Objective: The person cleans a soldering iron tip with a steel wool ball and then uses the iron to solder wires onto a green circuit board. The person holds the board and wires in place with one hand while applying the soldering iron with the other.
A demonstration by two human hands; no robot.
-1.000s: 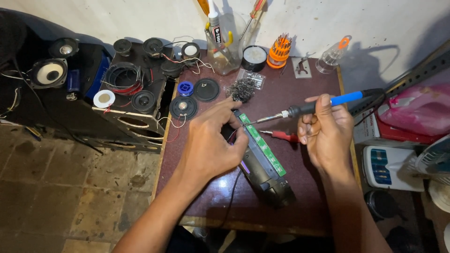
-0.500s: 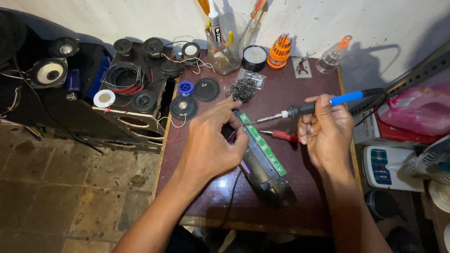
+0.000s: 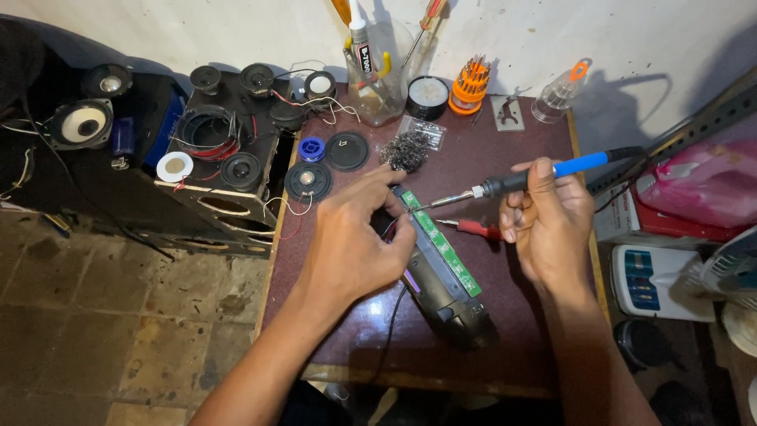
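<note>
- The green circuit board [image 3: 441, 251] sits on a dark device body [image 3: 453, 304] at frame centre, running diagonally from upper left to lower right on the maroon table [image 3: 505, 150]
- The left hand [image 3: 355, 244] rests on the board's upper-left end, fingers curled together and pressing on it; what the fingertips pinch cannot be told
- The right hand [image 3: 548, 225] is clamped around a blue-handled soldering iron [image 3: 536, 177]; its metal tip reaches left to the board's upper end, just beside the left fingertips
- A red-handled tool [image 3: 477, 229] lies between board and right hand
- Open table surface lies in the upper right, between the iron and the wall
- The device's lower end lies near the table's front edge
- Steel wool [image 3: 408, 150], a black disc [image 3: 347, 150] and a clear jar of tools [image 3: 378, 87] crowd the upper centre
- Loose speakers [image 3: 83, 122] fill the upper left, off the table's left edge
</note>
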